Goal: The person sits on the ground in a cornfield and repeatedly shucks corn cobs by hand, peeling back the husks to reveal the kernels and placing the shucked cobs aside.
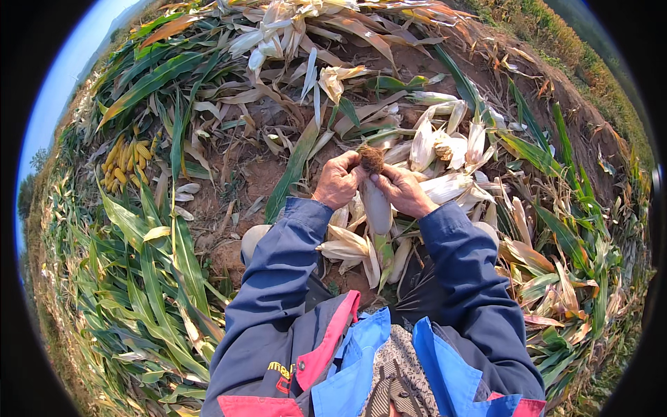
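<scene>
Both hands hold one husk-covered ear of corn (377, 209) in front of me, its brown silk tuft (371, 159) pointing away from my body and its pale husk hanging down between my wrists. My left hand (340, 179) pinches the ear's silk end from the left side. On the right, my right hand (405, 188) has its thumb and fingers on the husk just below the tuft. Beneath and beside the hands lie loose dry husks (348, 244). A heap of pale corn husks (447, 148) is just beyond my right hand.
A pile of bare yellow corn ears (126, 162) rests on the ground at the left. Cut green corn stalks and leaves (151, 281) cover the lower left, with more leaves (568, 240) at the right. Brown soil (260, 180) shows between them. Dry husks (276, 36) lie at the far side.
</scene>
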A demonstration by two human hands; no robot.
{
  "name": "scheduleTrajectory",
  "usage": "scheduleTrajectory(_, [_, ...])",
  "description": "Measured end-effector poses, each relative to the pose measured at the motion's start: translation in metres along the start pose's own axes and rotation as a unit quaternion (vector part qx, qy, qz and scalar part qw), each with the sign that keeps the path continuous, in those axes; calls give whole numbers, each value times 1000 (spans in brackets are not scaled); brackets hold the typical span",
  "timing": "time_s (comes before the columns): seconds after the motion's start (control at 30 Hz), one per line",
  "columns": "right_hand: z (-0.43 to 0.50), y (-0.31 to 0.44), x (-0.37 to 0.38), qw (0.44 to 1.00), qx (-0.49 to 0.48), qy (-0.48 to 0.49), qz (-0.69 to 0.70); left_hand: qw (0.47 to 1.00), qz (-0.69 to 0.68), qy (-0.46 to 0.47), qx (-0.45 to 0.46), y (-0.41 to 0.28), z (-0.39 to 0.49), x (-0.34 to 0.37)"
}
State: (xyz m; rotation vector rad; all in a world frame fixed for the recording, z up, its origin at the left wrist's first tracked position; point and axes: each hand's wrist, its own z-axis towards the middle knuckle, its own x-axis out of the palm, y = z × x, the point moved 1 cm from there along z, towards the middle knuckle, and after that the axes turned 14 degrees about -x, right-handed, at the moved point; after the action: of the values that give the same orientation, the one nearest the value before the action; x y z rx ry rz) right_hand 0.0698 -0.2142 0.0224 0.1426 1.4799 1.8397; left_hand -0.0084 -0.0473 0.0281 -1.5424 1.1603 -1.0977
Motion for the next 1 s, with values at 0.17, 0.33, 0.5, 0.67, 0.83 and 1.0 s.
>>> scheduleTrajectory(0.17, [-2, 10, -13, 997, -26, 27, -62, 995, 96, 8, 29, 1, 4, 6])
scheduleTrajectory(0.33, [0, 16, -18, 992, -72, 19, -99, 956, 281, -7, 81, -5, 1, 8])
scheduleTrajectory(0.5, [0, 19, -9, 995, -85, -31, -50, 948, 301, 2, 102, -5, -2, 6])
scheduleTrajectory(0.67, [-1, 19, -2, 985, -114, -70, -113, 952, 294, 24, 84, -2, 0, 2])
scheduleTrajectory(0.83, [-6, 13, 2, 995, 19, -67, -66, 960, 272, 36, 50, -5, 0, 4])
scheduleTrajectory(1.0, [-5, 4, -3, 982, 156, -100, 44, 981, 179, 75, 15, -12, -11, 3])
